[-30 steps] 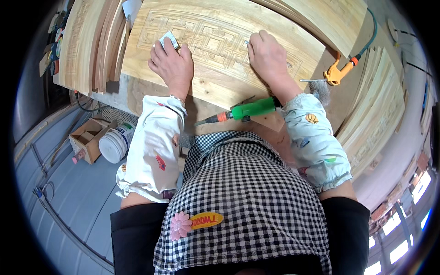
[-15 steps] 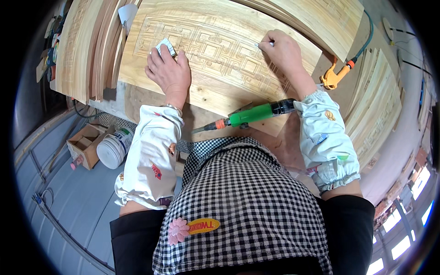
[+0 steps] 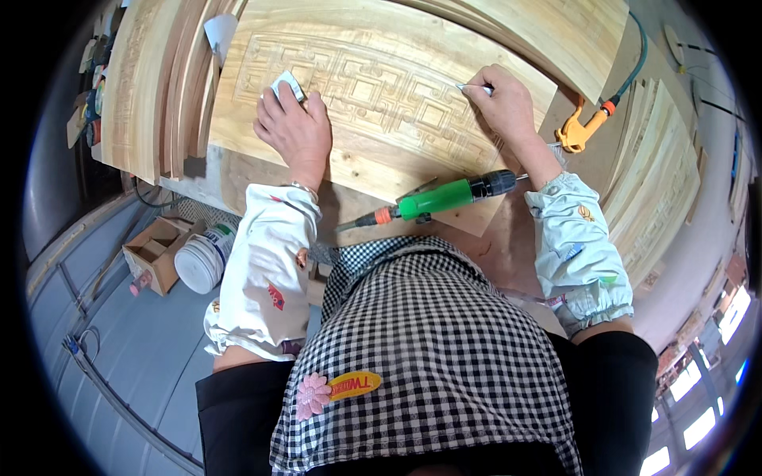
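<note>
Along the carved board's left-to-right length, the left hand is touching a block, grip unclear; the right hand is pinching a scrap.

Blue-grey panelling with straight seams fills the lower left, a grey pipe running along it. A brown worktop spans the middle. On the right curves a pale expanse, wall or floor unclear. At lower right, a row of windows glows white; bright light falls across the worktop.
</note>
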### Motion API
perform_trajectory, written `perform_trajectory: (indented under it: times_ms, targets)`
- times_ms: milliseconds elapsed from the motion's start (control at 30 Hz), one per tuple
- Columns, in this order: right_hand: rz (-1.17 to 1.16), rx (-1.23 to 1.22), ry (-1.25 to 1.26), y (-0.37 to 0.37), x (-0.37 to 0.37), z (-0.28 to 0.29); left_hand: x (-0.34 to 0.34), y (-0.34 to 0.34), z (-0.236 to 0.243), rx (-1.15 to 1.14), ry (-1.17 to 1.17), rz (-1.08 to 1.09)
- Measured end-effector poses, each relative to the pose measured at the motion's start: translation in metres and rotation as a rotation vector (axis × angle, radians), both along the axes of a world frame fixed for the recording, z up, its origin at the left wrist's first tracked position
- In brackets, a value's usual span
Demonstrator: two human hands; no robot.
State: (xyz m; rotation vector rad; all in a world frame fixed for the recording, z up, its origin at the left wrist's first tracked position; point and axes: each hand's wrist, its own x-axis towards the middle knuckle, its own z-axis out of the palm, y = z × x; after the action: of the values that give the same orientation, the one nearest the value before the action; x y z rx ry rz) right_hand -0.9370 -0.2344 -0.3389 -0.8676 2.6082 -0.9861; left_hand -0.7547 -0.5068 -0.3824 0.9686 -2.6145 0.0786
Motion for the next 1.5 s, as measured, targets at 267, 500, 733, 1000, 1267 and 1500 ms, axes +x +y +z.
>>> perform_trajectory:
  times_ms: [267,500,733,1000,1267,1500]
  targets:
    - [0.025,0.042,0.230,-0.065,0.014,-0.008,0.005,0.003,0.000,0.014,-0.018,0.025]
    - [0.096,0.021,-0.177,-0.037,0.030,0.028,0.003,-0.002,-0.003,0.016,0.002,0.012]
    - [0.200,-0.001,0.140,-0.038,0.074,0.007,0.001,-0.001,0.000,0.024,0.026,-0.009]
    - [0.330,0.157,0.154,-0.027,0.069,0.025,0.003,0.000,0.002,0.037,0.011,0.012]
    - [-0.576,-0.177,-0.432,0.088,0.073,0.090,-0.004,0.005,0.007,-0.023,0.082,-0.041]
    - [-1.014,-0.700,-0.799,0.156,0.178,0.085,0.005,0.002,0.003,0.064,0.136,-0.004]
